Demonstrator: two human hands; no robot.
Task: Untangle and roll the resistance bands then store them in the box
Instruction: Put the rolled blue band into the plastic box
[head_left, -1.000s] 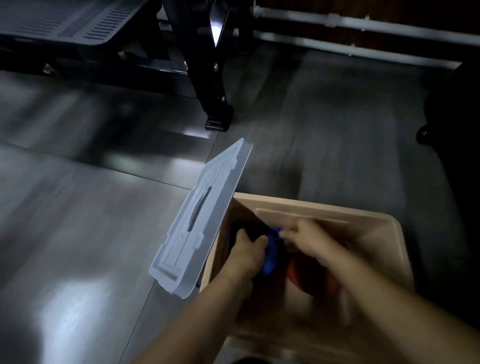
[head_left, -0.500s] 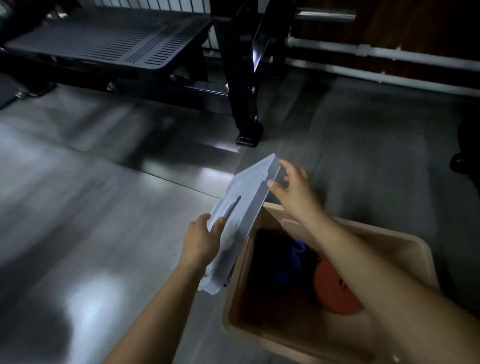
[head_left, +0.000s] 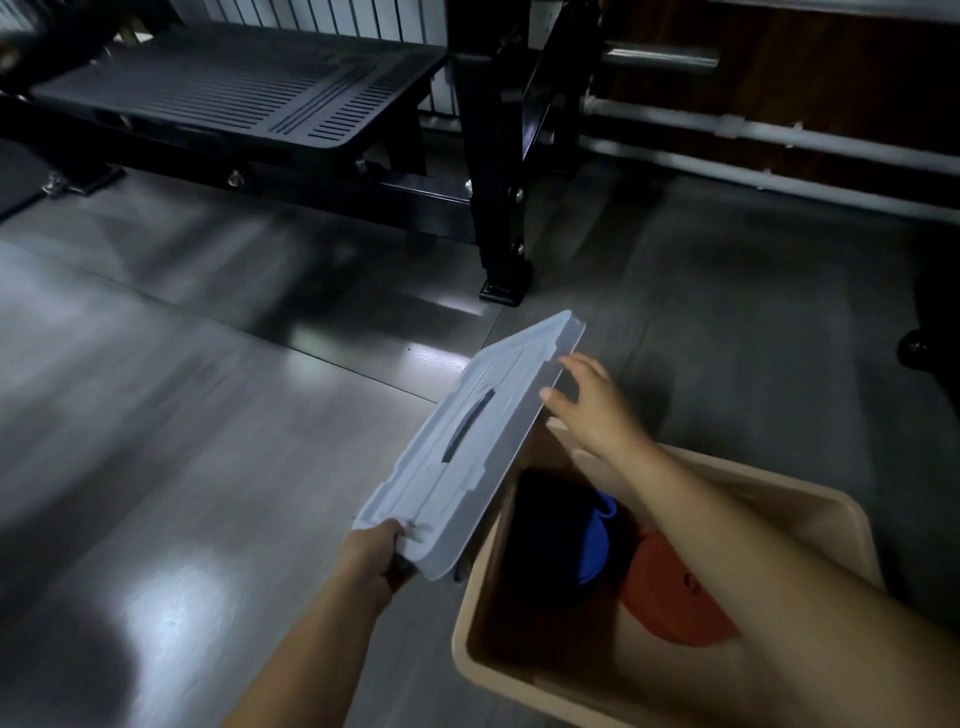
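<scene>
A tan plastic box (head_left: 810, 499) stands open on the floor at the lower right. Inside lie a rolled dark band (head_left: 545, 525), a rolled blue band (head_left: 595, 551) and a rolled red-orange band (head_left: 670, 597). A pale translucent lid (head_left: 467, 447) leans tilted against the box's left side. My left hand (head_left: 374, 558) grips the lid's near corner. My right hand (head_left: 592, 410) reaches over the box with fingers spread, its fingertips at the lid's far right edge.
A black slatted gym bench (head_left: 234, 93) and a black metal rack post (head_left: 501, 208) stand on the grey floor beyond the box. White pipes (head_left: 779, 135) run along the far wall. A dark object (head_left: 930, 332) sits at the right edge.
Both hands came out of the box and went to the lid. My left hand slid from the lid's middle down to its near corner; my right hand stays at the far edge.
</scene>
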